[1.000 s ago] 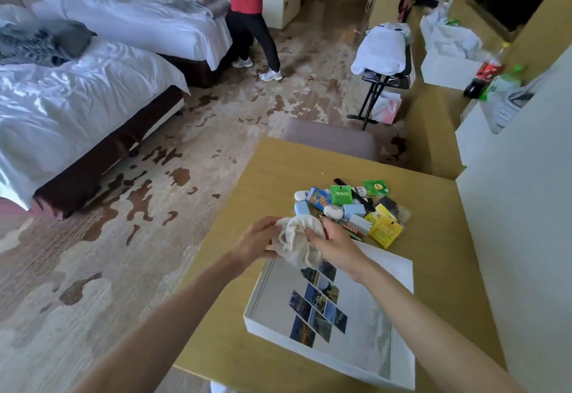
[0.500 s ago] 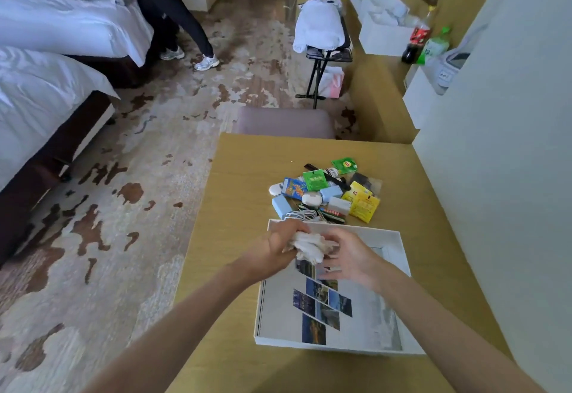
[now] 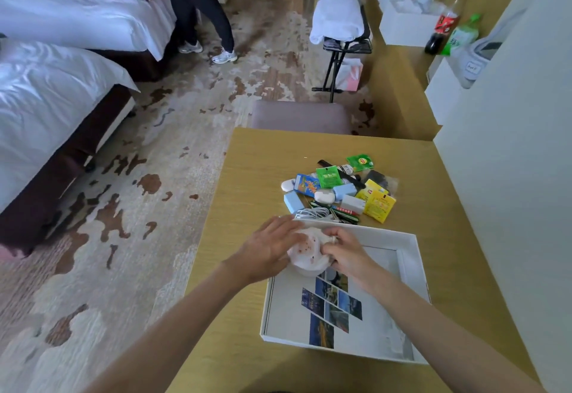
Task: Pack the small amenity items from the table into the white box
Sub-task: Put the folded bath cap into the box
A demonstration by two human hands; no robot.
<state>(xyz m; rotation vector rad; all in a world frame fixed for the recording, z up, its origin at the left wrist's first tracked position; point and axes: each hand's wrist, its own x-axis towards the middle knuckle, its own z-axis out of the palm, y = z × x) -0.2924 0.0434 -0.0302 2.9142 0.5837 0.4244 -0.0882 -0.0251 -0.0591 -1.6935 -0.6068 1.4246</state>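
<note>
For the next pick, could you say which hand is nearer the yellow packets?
Right. The right hand is below-left of the yellow packets; the left hand, farther left.

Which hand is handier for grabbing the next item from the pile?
Probably the left hand: it lies flat on the pouch, beside the white cable; the right hand pinches the pouch.

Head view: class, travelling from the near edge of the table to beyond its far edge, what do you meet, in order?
Near wall of the white box → photo collage → white pouch → white cable → orange-and-blue packet → green-and-yellow sachet → chair.
</note>
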